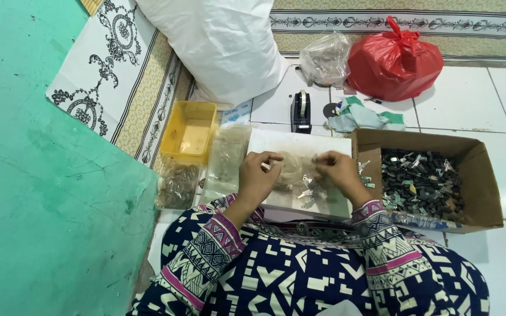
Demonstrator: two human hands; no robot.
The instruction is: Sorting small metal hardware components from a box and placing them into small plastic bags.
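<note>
Both hands are working over a white board (288, 143) lying on the floor at the centre of view. The left hand (257, 175) is curling its fingers closed around a small clear plastic bag (290, 169), while the right hand (339, 171) is pinching the bag's other edge between thumb and fingertips. Small metal clips (307, 193) are lying on the board just at 6 o'clock of the bag. A cardboard box (475, 175) of dark small parts is sitting at 3 o'clock, a yellow tub (190, 134) at 9 o'clock, and a tape dispenser (301, 111) at 12 o'clock.
</note>
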